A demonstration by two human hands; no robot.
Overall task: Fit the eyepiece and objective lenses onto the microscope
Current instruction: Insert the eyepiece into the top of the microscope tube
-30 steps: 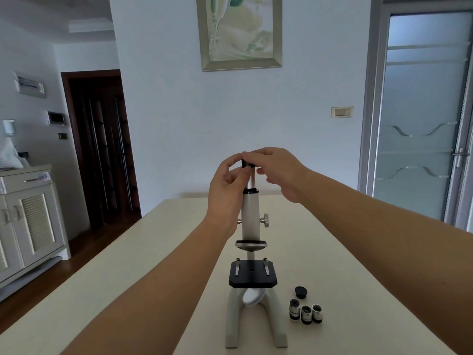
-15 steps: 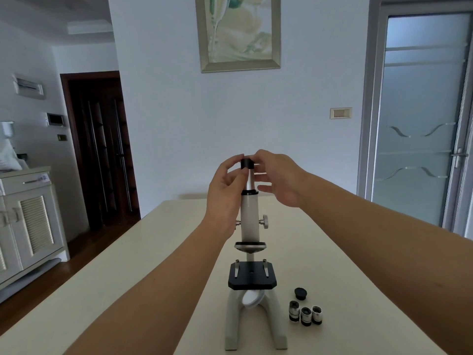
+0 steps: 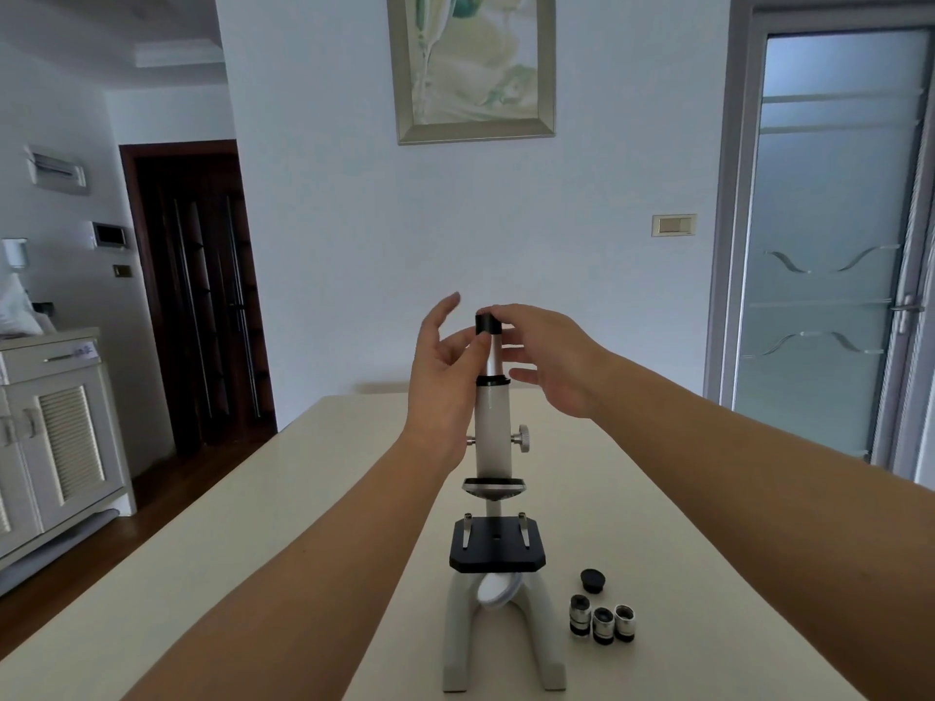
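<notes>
DESK: Black-topped eyepiece (image 3: 488, 324): where does it sit?

ME: On top of the microscope (image 3: 493, 447), at the head of its silver draw tube (image 3: 493, 359). The microscope stands upright on the cream table (image 3: 253, 548). The eyepiece is between my two hands, level with my fingers.

DESK: And the hands themselves?

ME: Neither one grasps it. My left hand (image 3: 445, 369) is just left of the tube, its fingers spread and relaxed, one raised higher than the eyepiece. One fingertip lies against the silver tube just under the black top. My right hand (image 3: 549, 356) reaches in from the right with its fingers straight. Its uppermost fingertip touches the eyepiece's upper rim, and the lower fingers point at the tube from just beside it. Whether those lower fingers touch the tube, I cannot tell.

DESK: The other parts?

ME: Three objective lenses (image 3: 602, 619) stand in a tight row on the table, just right of the microscope's foot and well below both hands. A small black round cap (image 3: 592, 580) lies just behind them.
</notes>
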